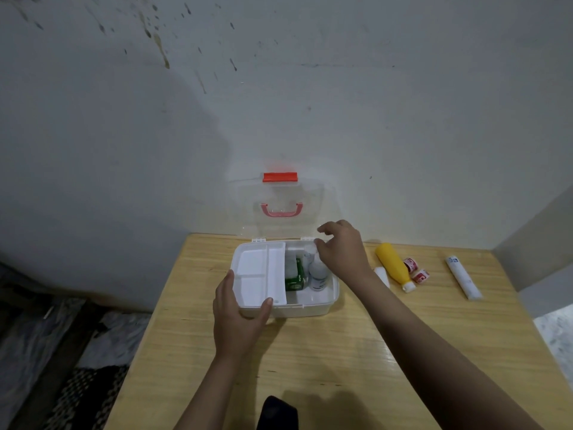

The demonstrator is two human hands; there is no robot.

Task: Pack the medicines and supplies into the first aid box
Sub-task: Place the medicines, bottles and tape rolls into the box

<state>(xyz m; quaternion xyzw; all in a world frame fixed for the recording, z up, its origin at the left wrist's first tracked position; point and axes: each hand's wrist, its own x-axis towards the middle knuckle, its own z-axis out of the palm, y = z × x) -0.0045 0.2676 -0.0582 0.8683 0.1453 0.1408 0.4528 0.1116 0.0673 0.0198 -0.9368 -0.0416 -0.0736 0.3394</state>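
The white first aid box (310, 308) stands open on the wooden table (310, 352), its clear lid (313, 193) with a red latch leaning back against the wall. A white divided tray (257, 274) covers the box's left half. Beside the tray lie a green carton (294, 279) and a small white bottle (317, 276). My left hand (238, 318) grips the box's front left corner, thumb on the tray's rim. My right hand (341, 249) hovers over the box's back right corner, fingers spread, holding nothing I can see.
Right of the box lie a yellow bottle (392, 265), a small white tube (382, 276), two red-and-white rolls (415, 270) and a long white tube (463, 277). A dark object (277, 412) is at the table's near edge. The wall stands close behind.
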